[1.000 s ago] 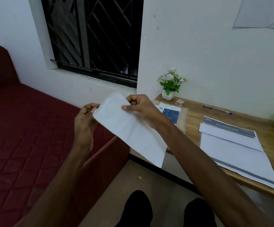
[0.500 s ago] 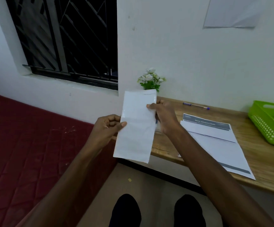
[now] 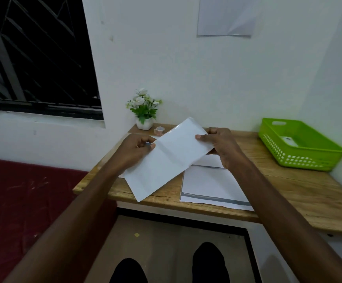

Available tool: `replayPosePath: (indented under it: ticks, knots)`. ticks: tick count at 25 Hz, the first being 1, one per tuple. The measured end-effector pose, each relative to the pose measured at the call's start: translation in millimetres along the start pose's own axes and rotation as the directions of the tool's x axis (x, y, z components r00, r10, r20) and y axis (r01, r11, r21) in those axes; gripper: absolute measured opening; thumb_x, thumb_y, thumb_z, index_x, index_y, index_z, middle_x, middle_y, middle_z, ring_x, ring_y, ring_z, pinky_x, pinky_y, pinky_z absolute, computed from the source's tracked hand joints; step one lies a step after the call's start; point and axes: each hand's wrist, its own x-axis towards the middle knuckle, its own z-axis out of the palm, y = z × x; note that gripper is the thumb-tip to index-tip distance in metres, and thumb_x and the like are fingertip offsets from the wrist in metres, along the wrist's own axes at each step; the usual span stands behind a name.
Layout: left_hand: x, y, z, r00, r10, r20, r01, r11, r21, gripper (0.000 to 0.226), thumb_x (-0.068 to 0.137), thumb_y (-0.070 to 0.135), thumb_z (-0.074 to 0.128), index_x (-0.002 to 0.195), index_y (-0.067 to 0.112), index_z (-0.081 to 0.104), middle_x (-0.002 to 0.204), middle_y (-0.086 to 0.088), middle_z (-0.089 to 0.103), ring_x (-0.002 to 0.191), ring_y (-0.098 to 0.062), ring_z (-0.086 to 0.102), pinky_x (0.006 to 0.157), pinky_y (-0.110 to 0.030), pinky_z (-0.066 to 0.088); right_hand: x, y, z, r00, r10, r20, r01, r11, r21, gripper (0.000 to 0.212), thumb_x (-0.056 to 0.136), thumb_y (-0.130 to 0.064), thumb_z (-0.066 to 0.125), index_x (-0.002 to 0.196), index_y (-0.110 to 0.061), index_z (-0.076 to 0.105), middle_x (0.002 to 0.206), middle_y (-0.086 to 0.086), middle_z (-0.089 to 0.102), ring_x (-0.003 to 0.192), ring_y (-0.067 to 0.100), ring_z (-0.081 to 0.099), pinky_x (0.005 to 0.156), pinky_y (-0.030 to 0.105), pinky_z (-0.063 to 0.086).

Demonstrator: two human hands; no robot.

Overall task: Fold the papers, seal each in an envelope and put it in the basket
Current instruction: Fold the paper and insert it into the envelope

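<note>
- Head view: both hands, left (image 3: 134,149) and right (image 3: 220,142), pinch envelope (image 3: 169,158) edges above desk (image 3: 300,193).
- Risk: loose pinch, envelope slips.
- Basket (image 3: 300,154) far right; careless toss could miss.

Matt white paper envelope (image 3: 169,158), grainy wooden desk (image 3: 300,193), glossy green perforated plastic basket (image 3: 300,144)
</note>
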Motion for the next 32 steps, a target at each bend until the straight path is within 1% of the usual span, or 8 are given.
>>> replayPosePath:
  ticks: [7, 12, 16, 20, 22, 25, 29, 32]
  knots:
    - [51, -10, 28, 0.984, 0.172, -0.057, -0.168, 0.984, 0.058, 0.015, 0.091, 0.040, 0.074, 0.087, 0.027, 0.081, 0.069, 0.018, 0.070, 0.061, 0.003, 0.059, 0.056, -0.009, 0.039, 24, 8, -40, 0.996, 0.076, 0.048, -0.068, 0.986, -0.154, 0.022, 0.078, -0.006, 0.081, 0.096, 0.004, 0.073, 0.093, 0.011, 0.079, 0.080, 0.022, 0.074, 0.068, 0.032, 0.060]
    - [97, -11, 41, 0.978, 0.192, 0.080, -0.200, 0.973, 0.112, 0.046, 0.094, 0.041, 0.069, 0.056, 0.022, 0.053, 0.051, 0.013, 0.042, 0.050, -0.003, 0.040, 0.054, -0.025, 0.033, 54, 19, -56, 0.993, 0.120, 0.016, -0.115, 0.978, -0.176, 0.014, 0.087, -0.011, 0.076, 0.097, -0.002, 0.076, 0.094, 0.013, 0.079, 0.081, 0.026, 0.075, 0.075, 0.040, 0.061]
    - [122, 1, 54, 0.980, 0.156, 0.125, -0.184, 0.948, 0.260, 0.054, 0.092, 0.053, 0.068, 0.058, 0.017, 0.045, 0.055, 0.006, 0.039, 0.053, -0.010, 0.036, 0.058, -0.031, 0.027, 61, 31, -58, 0.984, 0.178, -0.026, -0.180, 0.975, -0.130, 0.006, 0.090, -0.004, 0.071, 0.089, -0.009, 0.075, 0.091, 0.008, 0.078, 0.074, 0.019, 0.073, 0.056, 0.026, 0.057]
    - [127, 24, 91, 0.961, 0.126, 0.246, -0.212, 0.908, 0.361, 0.065, 0.063, 0.087, 0.068, 0.101, 0.035, 0.062, 0.094, 0.016, 0.065, 0.087, -0.007, 0.059, 0.072, -0.031, 0.045, 64, 38, -55, 0.977, 0.211, -0.046, -0.213, 0.975, -0.061, 0.017, 0.091, 0.003, 0.066, 0.086, -0.011, 0.073, 0.084, 0.006, 0.076, 0.070, 0.018, 0.071, 0.051, 0.025, 0.055]
    - [123, 31, 105, 0.918, 0.145, 0.368, -0.275, 0.903, 0.330, 0.100, 0.049, 0.091, 0.073, 0.133, 0.045, 0.044, 0.125, 0.026, 0.055, 0.110, -0.001, 0.051, 0.084, -0.023, 0.041, 64, 38, -56, 0.978, 0.199, -0.056, -0.200, 0.979, -0.026, 0.018, 0.091, 0.003, 0.066, 0.086, -0.012, 0.074, 0.083, 0.004, 0.077, 0.070, 0.017, 0.073, 0.053, 0.027, 0.057]
    - [117, 19, 116, 0.867, 0.222, 0.447, -0.397, 0.848, 0.350, 0.118, 0.045, 0.085, 0.080, 0.141, 0.055, 0.019, 0.137, 0.038, 0.030, 0.120, 0.011, 0.029, 0.100, -0.013, 0.026, 62, 41, -60, 0.981, 0.188, -0.051, -0.190, 0.982, -0.023, 0.012, 0.093, 0.001, 0.065, 0.090, -0.008, 0.074, 0.086, 0.007, 0.077, 0.076, 0.021, 0.073, 0.058, 0.031, 0.058]
    - [114, -4, 115, 0.919, 0.102, 0.382, -0.309, 0.789, 0.531, 0.133, 0.050, 0.088, 0.073, 0.155, 0.035, 0.012, 0.161, 0.003, 0.026, 0.147, -0.021, 0.027, 0.118, -0.052, 0.027, 65, 43, -60, 0.976, 0.204, -0.071, -0.205, 0.979, -0.008, 0.015, 0.097, -0.001, 0.059, 0.105, 0.003, 0.071, 0.094, 0.013, 0.075, 0.079, 0.027, 0.071, 0.058, 0.031, 0.057]
    - [115, -7, 112, 0.921, 0.147, 0.360, -0.336, 0.768, 0.546, 0.129, 0.052, 0.089, 0.070, 0.155, 0.036, 0.014, 0.158, 0.003, 0.029, 0.146, -0.023, 0.028, 0.116, -0.056, 0.028, 64, 46, -58, 0.972, 0.218, -0.085, -0.220, 0.975, -0.015, 0.020, 0.094, 0.003, 0.059, 0.110, 0.007, 0.069, 0.095, 0.018, 0.071, 0.075, 0.028, 0.068, 0.055, 0.030, 0.056]
